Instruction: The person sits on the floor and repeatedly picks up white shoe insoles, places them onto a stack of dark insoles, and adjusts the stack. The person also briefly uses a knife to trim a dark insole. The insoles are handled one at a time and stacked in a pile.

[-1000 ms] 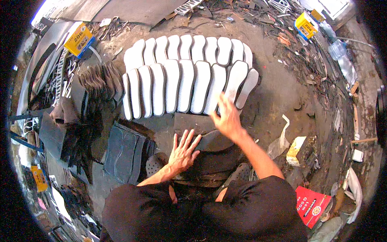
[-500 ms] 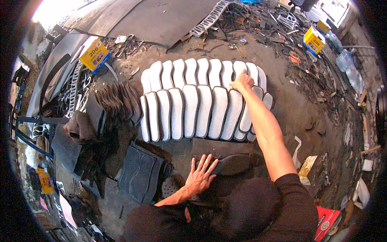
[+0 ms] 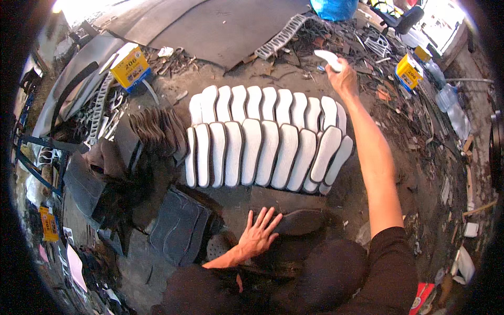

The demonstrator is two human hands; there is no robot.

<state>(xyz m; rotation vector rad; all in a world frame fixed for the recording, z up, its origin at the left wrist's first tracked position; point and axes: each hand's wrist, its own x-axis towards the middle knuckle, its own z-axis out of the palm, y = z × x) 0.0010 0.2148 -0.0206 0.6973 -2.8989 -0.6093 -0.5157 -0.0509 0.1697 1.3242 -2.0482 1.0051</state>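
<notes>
right hand (image 3: 342, 76) holds insole (image 3: 326, 56) — apart from far edge of white rows (image 3: 269, 140)

Curved white insole (image 3: 326, 56) beyond two overlapping insole rows (image 3: 268, 149)

The right hand (image 3: 344, 80), which was over the near row of white insoles (image 3: 250, 149) one second ago and at the far row (image 3: 254, 102) half a second ago, has now gone beyond both rows, farther from the left hand (image 3: 257, 236). It now grips a white sole-shaped piece (image 3: 326, 55), and its forearm (image 3: 375, 157) has uncovered the near row's right end.
</notes>
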